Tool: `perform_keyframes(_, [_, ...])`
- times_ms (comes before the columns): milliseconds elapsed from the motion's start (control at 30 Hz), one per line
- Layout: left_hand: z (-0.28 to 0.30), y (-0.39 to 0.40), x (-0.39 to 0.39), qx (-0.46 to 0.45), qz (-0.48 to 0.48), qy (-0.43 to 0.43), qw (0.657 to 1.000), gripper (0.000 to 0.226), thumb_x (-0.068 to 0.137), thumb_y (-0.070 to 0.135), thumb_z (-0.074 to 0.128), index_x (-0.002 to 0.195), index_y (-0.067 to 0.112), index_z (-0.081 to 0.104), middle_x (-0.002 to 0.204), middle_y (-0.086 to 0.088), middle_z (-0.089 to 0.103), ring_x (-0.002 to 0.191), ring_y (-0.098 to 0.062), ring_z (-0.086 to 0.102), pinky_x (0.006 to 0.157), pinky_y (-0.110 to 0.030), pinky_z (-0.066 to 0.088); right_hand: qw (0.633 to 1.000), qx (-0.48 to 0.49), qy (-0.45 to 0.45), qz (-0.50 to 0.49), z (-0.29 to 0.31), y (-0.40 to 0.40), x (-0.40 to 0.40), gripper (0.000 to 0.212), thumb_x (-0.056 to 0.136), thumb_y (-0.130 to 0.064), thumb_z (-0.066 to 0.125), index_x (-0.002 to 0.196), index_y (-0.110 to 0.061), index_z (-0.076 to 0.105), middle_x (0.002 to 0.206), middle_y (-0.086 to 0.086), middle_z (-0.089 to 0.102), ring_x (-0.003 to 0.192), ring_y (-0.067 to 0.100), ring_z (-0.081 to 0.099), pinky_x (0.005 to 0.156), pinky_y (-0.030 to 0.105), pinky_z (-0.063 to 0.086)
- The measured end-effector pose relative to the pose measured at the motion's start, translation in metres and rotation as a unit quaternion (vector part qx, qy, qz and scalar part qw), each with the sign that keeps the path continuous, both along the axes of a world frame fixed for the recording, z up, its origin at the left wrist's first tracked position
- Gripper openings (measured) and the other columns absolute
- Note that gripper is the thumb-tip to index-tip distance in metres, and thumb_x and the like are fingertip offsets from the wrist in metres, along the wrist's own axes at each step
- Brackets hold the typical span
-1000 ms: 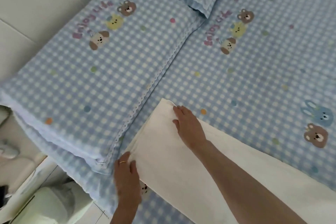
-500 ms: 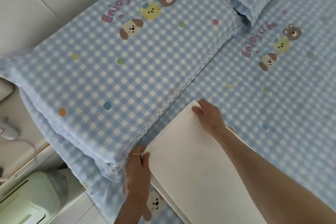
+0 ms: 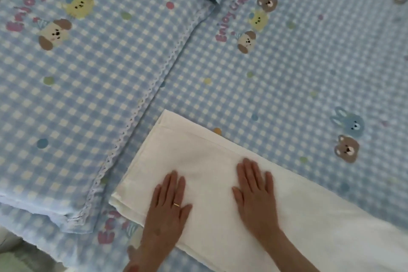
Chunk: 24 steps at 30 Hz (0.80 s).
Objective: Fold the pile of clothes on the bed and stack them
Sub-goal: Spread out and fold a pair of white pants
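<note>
A folded cream-white cloth (image 3: 220,183) lies flat on the bed (image 3: 287,73), a long strip running from beside the pillow (image 3: 88,84) down toward the lower right edge of the view. Its near end shows layered edges at the left corner, close to the pillow's scalloped trim but not under it. Both hands rest palm down on the cloth, side by side and a little apart. The left hand (image 3: 167,210) lies near the cloth's lower edge, fingers straight and held together, with a thin gold ring (image 3: 176,204) on one finger. The right hand (image 3: 254,192) lies flat further up the cloth, fingers straight and slightly spread. The bed cover and the pillow share a blue-and-white check with cartoon animals.
</note>
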<state>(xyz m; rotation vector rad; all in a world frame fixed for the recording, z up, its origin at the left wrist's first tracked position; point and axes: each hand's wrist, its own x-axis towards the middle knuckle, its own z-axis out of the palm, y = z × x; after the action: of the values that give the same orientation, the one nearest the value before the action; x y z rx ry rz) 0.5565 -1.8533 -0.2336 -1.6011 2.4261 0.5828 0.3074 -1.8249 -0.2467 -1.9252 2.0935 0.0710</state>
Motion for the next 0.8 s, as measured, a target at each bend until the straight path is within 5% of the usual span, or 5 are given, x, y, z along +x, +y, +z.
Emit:
perform_keyframes(167, [0.015, 0.012, -0.052, -0.028, 0.052, 0.031, 0.998, 0.061, 0.096, 0.037, 0.024, 0.138, -0.006, 0.035, 0.149, -0.021, 0.025, 0.136, -0.033, 0.030, 0.113, -0.036, 0.009, 0.975, 0.036, 0.005, -0.220, 0.009, 0.057, -0.091, 0.067, 0.097, -0.048, 0.012, 0.146, -0.005, 0.029, 0.154, 0.014, 0.025, 0.142, 0.026, 0.025, 0.113, 0.053, 0.015])
perform_keyframes(300, [0.022, 0.066, -0.189, -0.023, -0.156, 0.136, 0.978, 0.057, 0.099, 0.037, 0.024, 0.142, 0.003, 0.034, 0.152, -0.017, 0.025, 0.142, -0.026, 0.021, 0.111, -0.038, 0.019, 0.987, 0.026, -0.020, -0.159, 0.014, 0.117, -0.134, 0.059, 0.099, -0.044, 0.018, 0.149, -0.012, 0.023, 0.156, 0.006, 0.022, 0.145, 0.018, 0.015, 0.117, 0.047, 0.008])
perform_keyframes(433, [0.018, 0.111, -0.293, -0.009, -0.291, 0.115, 0.950, 0.057, 0.087, 0.036, 0.044, 0.137, 0.008, 0.047, 0.149, -0.010, 0.032, 0.137, -0.024, 0.035, 0.108, -0.039, 0.027, 0.976, 0.035, 0.006, -0.215, 0.015, 0.185, -0.210, 0.059, 0.096, -0.040, 0.028, 0.148, -0.013, 0.025, 0.156, 0.005, 0.021, 0.145, 0.017, 0.015, 0.115, 0.048, 0.012])
perform_keyframes(600, [0.006, 0.135, -0.348, -0.008, -0.292, 0.039, 0.956, 0.059, 0.089, 0.035, 0.034, 0.139, 0.004, 0.042, 0.149, -0.017, 0.033, 0.138, -0.031, 0.032, 0.109, -0.046, 0.025, 0.984, 0.030, 0.007, -0.177, 0.009, 0.251, -0.264, 0.054, 0.100, -0.038, 0.022, 0.149, -0.017, 0.023, 0.158, 0.000, 0.019, 0.145, 0.016, 0.016, 0.114, 0.050, 0.018])
perform_keyframes(800, [0.008, 0.198, -0.404, -0.009, -0.336, 0.136, 0.932, 0.061, 0.093, 0.033, 0.034, 0.145, 0.004, 0.023, 0.153, -0.015, 0.021, 0.142, -0.026, 0.021, 0.113, -0.040, 0.017, 0.951, 0.042, 0.040, -0.303, 0.022, 0.350, -0.340, 0.058, 0.099, -0.042, 0.014, 0.148, -0.013, 0.024, 0.156, 0.006, 0.022, 0.144, 0.021, 0.019, 0.115, 0.049, 0.014])
